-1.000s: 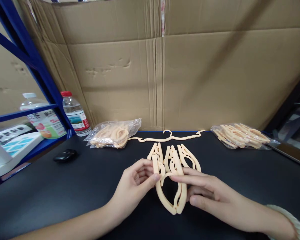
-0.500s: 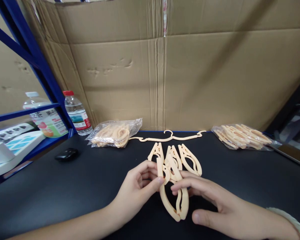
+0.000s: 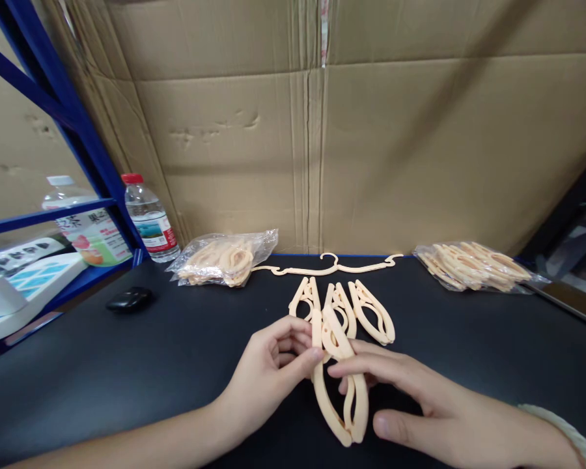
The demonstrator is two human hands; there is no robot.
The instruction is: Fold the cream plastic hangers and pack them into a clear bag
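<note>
A folded peach plastic hanger [image 3: 339,384] stands on edge over the black table [image 3: 127,365], held between both hands. My left hand [image 3: 268,374] pinches its upper left side with thumb and curled fingers. My right hand [image 3: 420,407] grips its right side, index finger laid across the top. Just behind lie three more folded hangers [image 3: 344,309] side by side. An unfolded hanger [image 3: 329,266] lies flat at the table's far edge.
Clear bags of hangers lie at the back left [image 3: 222,259] and back right [image 3: 473,266]. A water bottle [image 3: 149,218] stands by the blue shelf frame [image 3: 53,111]. A small black object [image 3: 129,299] lies at left. A cardboard wall [image 3: 322,130] stands behind the table.
The held hanger has folded further, its two halves now closed together. My right hand shifted slightly toward me; my left hand stayed in place.
</note>
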